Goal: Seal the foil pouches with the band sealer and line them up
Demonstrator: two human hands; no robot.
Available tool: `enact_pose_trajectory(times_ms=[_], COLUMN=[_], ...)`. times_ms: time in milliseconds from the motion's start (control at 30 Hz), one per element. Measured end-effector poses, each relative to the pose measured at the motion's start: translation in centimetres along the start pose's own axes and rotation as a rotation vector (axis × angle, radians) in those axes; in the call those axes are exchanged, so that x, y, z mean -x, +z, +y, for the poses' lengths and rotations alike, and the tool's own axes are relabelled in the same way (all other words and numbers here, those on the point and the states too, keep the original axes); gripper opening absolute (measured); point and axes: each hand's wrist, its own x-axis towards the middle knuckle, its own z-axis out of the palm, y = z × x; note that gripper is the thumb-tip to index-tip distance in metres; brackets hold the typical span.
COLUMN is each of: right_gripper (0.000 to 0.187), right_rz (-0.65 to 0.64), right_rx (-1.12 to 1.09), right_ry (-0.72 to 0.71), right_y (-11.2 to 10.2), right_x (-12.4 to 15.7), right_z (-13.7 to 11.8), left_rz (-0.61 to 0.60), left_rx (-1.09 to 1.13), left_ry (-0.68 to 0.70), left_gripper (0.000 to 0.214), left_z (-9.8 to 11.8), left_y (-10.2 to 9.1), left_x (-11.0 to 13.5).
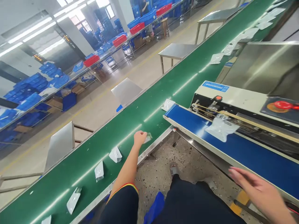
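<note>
My left hand reaches over the green conveyor belt and closes on a small clear plastic pouch, which sticks out past my fingers. Several similar sealed pouches lie on the belt behind it, among them one close to my wrist and another beside it. My right hand is blurred, fingers apart and holding nothing, at the near edge of the blue belt of a band sealing machine. A clear pouch lies on that blue belt.
The sealer's red stop button and a steel hood stand at the right. More pouches lie on the far belt. Steel tables stand beyond it, and shelves with blue crates run along the left. A person stands far back.
</note>
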Motion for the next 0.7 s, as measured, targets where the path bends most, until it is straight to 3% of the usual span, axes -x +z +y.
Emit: enact_pose_trajectory(times_ms=[100,200,267,367,433,500,700], right_gripper=[0.057,0.056,0.049,0.054,0.059,0.065,0.069], right_rz=[-0.315,-0.339,-0.296,-0.118,0.081,0.268,0.537], right_rx=[0.080,0.015,-0.002,-0.057,-0.146,-0.266,-0.512], right_ry=[-0.304,-0.605,-0.666,-0.535,-0.384,-0.228,0.036], right_y=[3.5,4.7,3.7,0.0,-2.7,-5.2,-10.7], right_x=[0.8,1.1,0.8,-0.1,-0.7,-1.2,-3.1], right_z=[-4.2,-6.5,-6.4,-4.2,-2.2,-0.1,5.2], left_rz=[-0.339,-0.770,-0.938,-1.025,-1.058,-1.101,-1.034], left_rx=[0.107,0.277,0.390,0.652,0.828,0.899,0.612], left_ry=[0.302,0.587,0.631,0.518,0.418,0.402,0.568], left_gripper=[0.018,0.016,0.021,0.036,0.053,0.068,0.048], left_z=[5.2,11.3,15.5,20.7,23.1,24.8,29.5], left_y=[1.4,4.5,7.5,12.9,16.8,20.5,28.7], left_x=[4.0,8.9,12.2,17.2,20.7,24.1,30.8])
